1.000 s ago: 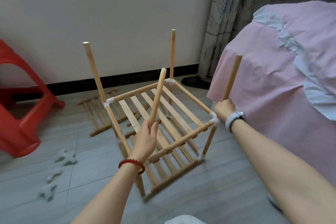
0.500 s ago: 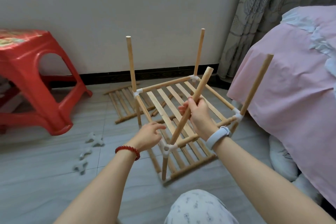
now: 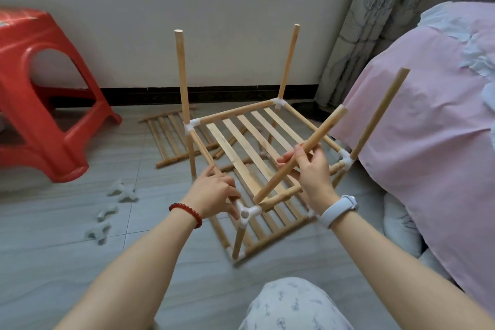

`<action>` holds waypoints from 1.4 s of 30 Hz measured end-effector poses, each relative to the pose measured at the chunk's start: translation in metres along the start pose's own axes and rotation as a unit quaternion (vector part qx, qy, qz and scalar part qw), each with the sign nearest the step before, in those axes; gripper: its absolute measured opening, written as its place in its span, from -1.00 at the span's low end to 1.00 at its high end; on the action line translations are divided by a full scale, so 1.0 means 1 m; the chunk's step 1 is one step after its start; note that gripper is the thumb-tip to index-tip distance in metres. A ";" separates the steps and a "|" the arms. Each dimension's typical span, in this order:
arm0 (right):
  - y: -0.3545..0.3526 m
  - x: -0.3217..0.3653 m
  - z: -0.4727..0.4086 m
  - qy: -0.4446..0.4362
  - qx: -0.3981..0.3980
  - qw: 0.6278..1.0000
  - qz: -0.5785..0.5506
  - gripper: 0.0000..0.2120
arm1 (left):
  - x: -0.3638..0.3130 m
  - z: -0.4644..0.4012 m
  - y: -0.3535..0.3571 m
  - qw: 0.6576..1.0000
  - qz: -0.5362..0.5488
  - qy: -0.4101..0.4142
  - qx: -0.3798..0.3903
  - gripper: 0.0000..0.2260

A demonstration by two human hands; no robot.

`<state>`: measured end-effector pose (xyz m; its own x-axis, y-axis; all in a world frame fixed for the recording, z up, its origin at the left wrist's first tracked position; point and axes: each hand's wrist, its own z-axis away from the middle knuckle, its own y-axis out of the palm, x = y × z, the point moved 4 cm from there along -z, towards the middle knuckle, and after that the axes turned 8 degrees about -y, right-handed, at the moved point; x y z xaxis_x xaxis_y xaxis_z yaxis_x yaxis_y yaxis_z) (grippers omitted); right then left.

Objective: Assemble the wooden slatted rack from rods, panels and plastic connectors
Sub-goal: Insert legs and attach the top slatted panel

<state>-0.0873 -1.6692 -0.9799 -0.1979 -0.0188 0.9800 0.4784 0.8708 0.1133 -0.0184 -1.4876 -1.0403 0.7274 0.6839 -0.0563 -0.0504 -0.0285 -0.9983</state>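
Our right hand (image 3: 308, 171) gripped a loose round wooden rod (image 3: 300, 154) above the white plastic corner connector (image 3: 246, 214); our left hand (image 3: 214, 191) clasped the rail beside that connector.

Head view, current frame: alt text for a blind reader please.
The right hand grips a loose wooden rod angled toward the open white corner connector, steadied by the left hand, on a part-built slatted rack on the floor. A red stool stands left.

Both forearms reach forward from bottom of view. Left hand (image 3: 214, 194) palm-down, fingers curled around a frame rail beside a corner joint, red bead bracelet on wrist. Right hand (image 3: 310, 169) raised a bit higher, fingers and thumb pinching a tilted rod, pale band on wrist
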 end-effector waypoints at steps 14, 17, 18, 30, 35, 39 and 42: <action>-0.106 0.031 0.007 -0.134 -0.104 0.980 0.108 -0.85 | -0.131 -0.065 0.015 0.992 0.094 -0.074 -0.037 -0.57; -0.113 0.031 0.004 -0.158 -0.115 0.972 0.127 -0.84 | -0.143 -0.077 0.018 0.988 0.113 -0.094 -0.047 -0.64; -0.112 0.031 0.003 -0.164 -0.110 0.971 0.136 -0.84 | -0.145 -0.079 0.019 0.987 0.117 -0.101 -0.051 -0.66; -0.099 0.013 0.002 -0.184 -0.129 0.968 0.108 -0.77 | -0.149 -0.092 0.024 0.983 0.146 -0.098 -0.057 -0.71; -0.102 0.006 -0.005 -0.154 -0.200 0.967 0.035 -0.52 | -0.137 -0.086 0.032 0.982 0.176 -0.041 -0.058 -0.76; -0.086 0.003 -0.015 -0.139 -0.094 0.983 0.073 -0.55 | -0.133 -0.083 0.034 0.982 0.179 -0.025 -0.055 -0.79; -0.085 0.000 -0.015 -0.140 -0.067 0.986 0.060 -0.55 | -0.131 -0.085 0.033 0.981 0.184 -0.028 -0.051 -0.81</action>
<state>-0.1154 -1.7506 -0.9875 -0.3522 0.2326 0.9065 0.6177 0.7855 0.0384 -0.0573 -1.6404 -1.0670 0.6337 0.6532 -0.4146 -0.2312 -0.3516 -0.9072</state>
